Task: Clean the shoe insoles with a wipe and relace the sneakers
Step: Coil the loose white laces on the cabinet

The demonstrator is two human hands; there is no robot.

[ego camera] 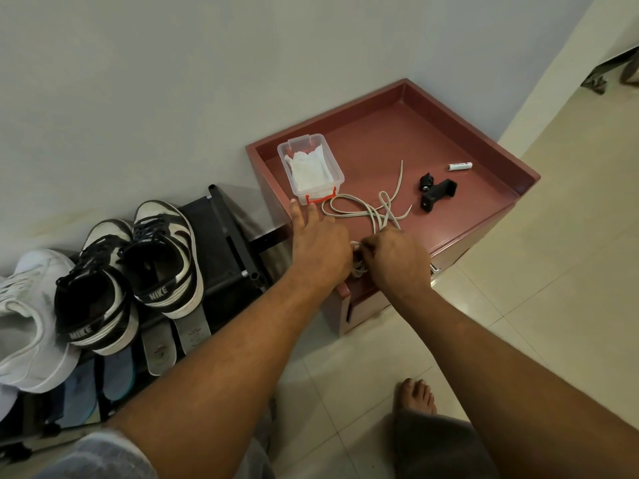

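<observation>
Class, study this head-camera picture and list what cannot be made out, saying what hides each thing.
Head view throughout:
- The near ends of the white laces vanish under the right hand, which grips them, and behind the left hand.
- The white sneaker is cut off by the left edge.
- The insoles lie partly under the black sneakers.
- Print on the small white tube is too small to read.

Black-and-white sneakers (162, 261), cream laces (359, 213), maroon cabinet top (415, 140), clear box (336, 169) with red clasp (323, 197), white wipe (311, 169), black clamp (437, 193)

Home entryway: shoe rack (221, 236), tiled floor (553, 271)
</observation>
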